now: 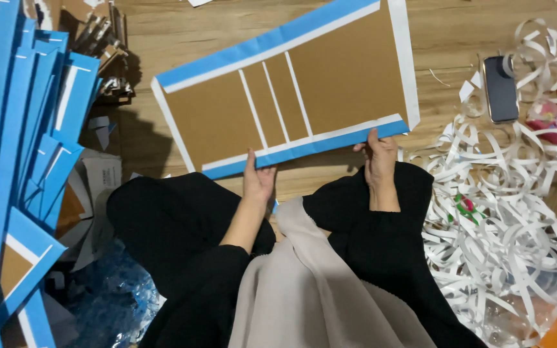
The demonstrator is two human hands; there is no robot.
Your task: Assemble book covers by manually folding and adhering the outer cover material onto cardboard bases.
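Seated cross-legged on a wooden floor [162, 32], you hold a brown cardboard panel [349, 71] edged in blue paper and ruled with white strips, lifted just ahead of your knees. Its long axis runs left to right, tilted so the right end rises away from you; the near blue edge faces your lap, and the three narrow white strips run across it, pointing away from you. Both hands grip that near edge from below, so the panel lies straight ahead of and above them. Your left hand [258, 177] pinches the edge near its middle, thumb on top; your right hand [380, 158] is closed on the edge near the right corner. To your left lies a stack of blue-edged panels [27, 129], overlapping. To your right spreads a heap of curled white strips [504, 225], well apart from the panel. Beyond it a phone [501, 88] lies flat on the floor, with small sweet wrappers [552, 119] just beside it.
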